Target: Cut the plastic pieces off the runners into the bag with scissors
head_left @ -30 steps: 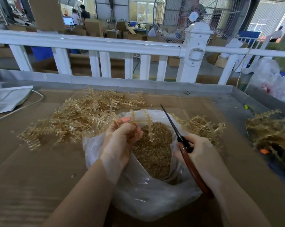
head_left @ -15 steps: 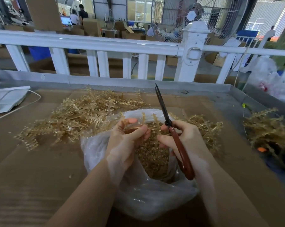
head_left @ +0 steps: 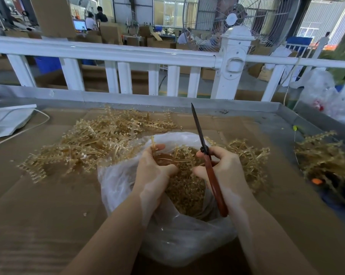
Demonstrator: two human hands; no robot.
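Left hand (head_left: 153, 171) pinches runner (head_left: 177, 155) over open bag (head_left: 128, 187); right hand (head_left: 223, 169) grips scissors (head_left: 211, 171), blades together, tip raised. Cut pieces (head_left: 187, 187) fill bag. Best practice: keep runner above bag mouth, lower blades, snip close to stem. Uncut runners (head_left: 92, 143) wait behind.

Amber runners (head_left: 100, 143) beside piece-filled bag (head_left: 179, 241)
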